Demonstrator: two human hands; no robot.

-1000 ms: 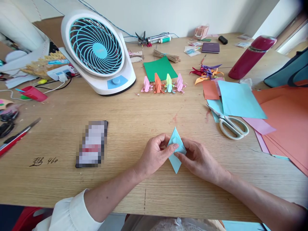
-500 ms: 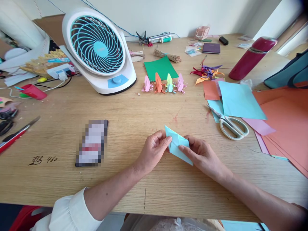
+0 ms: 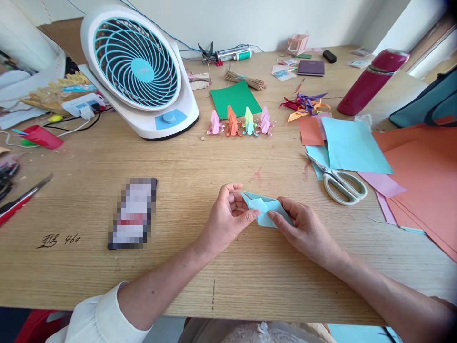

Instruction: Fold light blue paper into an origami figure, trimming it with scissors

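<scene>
Both my hands hold a small folded piece of light blue paper (image 3: 266, 208) just above the wooden table (image 3: 200, 171), near its front edge. My left hand (image 3: 228, 220) pinches the paper's left end between thumb and fingers. My right hand (image 3: 307, 229) grips the right end, its fingers closed over the fold. The paper lies nearly level, with its pointed tip to the left.
White-handled scissors (image 3: 337, 181) lie on sheets of coloured paper (image 3: 353, 145) at the right. Several small folded paper figures (image 3: 238, 125) stand in a row before a green sheet (image 3: 234, 99). A white and blue fan (image 3: 137, 71), a phone (image 3: 134, 212), a red bottle (image 3: 371, 81).
The blue paper has turned from standing point-up to lying nearly level, its tip swung to the left. Both hands kept hold and shifted slightly with it.
</scene>
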